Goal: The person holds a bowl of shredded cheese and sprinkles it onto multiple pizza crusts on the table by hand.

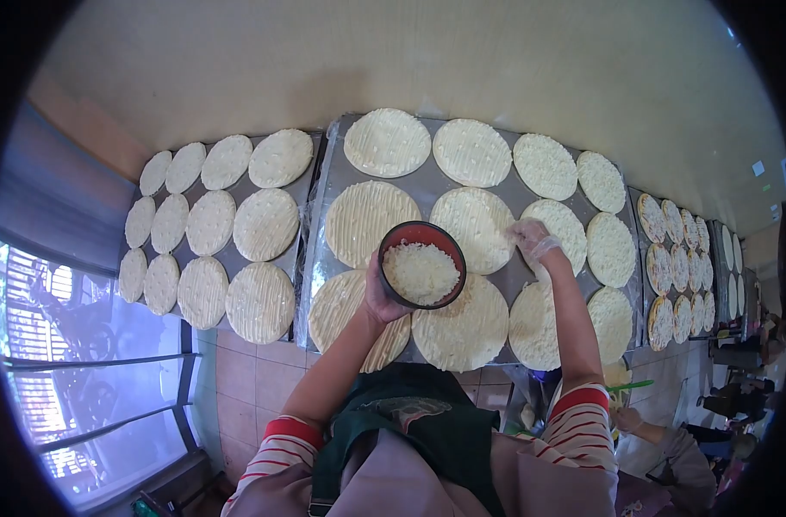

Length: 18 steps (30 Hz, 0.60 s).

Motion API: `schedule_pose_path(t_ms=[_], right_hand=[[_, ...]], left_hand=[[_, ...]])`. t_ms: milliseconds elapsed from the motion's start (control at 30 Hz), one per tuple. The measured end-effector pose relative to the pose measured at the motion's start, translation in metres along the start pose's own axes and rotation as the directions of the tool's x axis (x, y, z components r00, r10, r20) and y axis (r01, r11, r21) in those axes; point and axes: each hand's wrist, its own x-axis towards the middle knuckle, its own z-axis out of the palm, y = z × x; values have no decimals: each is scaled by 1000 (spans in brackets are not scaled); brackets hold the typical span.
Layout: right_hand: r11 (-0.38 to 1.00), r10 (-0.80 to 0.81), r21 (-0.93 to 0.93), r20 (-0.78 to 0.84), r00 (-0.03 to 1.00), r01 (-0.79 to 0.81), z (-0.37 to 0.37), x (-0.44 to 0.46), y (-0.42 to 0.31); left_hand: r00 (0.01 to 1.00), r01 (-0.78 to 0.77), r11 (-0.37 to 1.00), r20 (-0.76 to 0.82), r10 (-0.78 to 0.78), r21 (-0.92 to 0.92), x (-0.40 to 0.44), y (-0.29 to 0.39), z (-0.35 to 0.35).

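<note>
My left hand [383, 293] is closed on the side of a bowl [447, 240], dark outside and red inside. White shreds that look like grated cheese [421, 274] lie in it. My right hand [535, 239] wears a clear plastic glove and hovers over the gap between two flat dough rounds. Its fingers are drawn together; what they hold, if anything, is too small to make out. The round on its left [472, 226] has white spread and some shreds. The round on its right [561, 226] is more thickly covered with shreds.
Rounds sit in rows on a grey table [334, 185] against a wall. Another table of striped rounds [266, 226] stands left, and browner topped rounds [654, 220] are on the right. A co-worker's hand [627, 420] is at lower right, near a green-handled tool [632, 385].
</note>
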Motion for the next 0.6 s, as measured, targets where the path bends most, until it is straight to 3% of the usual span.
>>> schedule_pose_path(t_ms=[100, 200, 233, 300, 533, 600], right_hand=[[994, 104, -23, 70, 992, -102, -13, 15, 3], [991, 121, -63, 28, 992, -119, -20, 34, 1], [991, 119, -61, 28, 992, -117, -14, 44, 10], [998, -61, -7, -112, 992, 61, 4, 62, 36], [999, 10, 39, -123, 992, -5, -14, 58, 8], [999, 25, -27, 37, 999, -24, -19, 46, 1]], left_hand=[[1000, -2, 1000, 0, 2, -3, 4, -1, 4], [1000, -10, 1000, -7, 10, -2, 8, -3, 7], [1000, -11, 1000, -11, 11, 0, 10, -3, 7], [1000, -4, 1000, -13, 4, -8, 12, -4, 11], [1000, 22, 1000, 16, -22, -19, 13, -6, 14], [999, 24, 1000, 21, -24, -17, 12, -6, 16]])
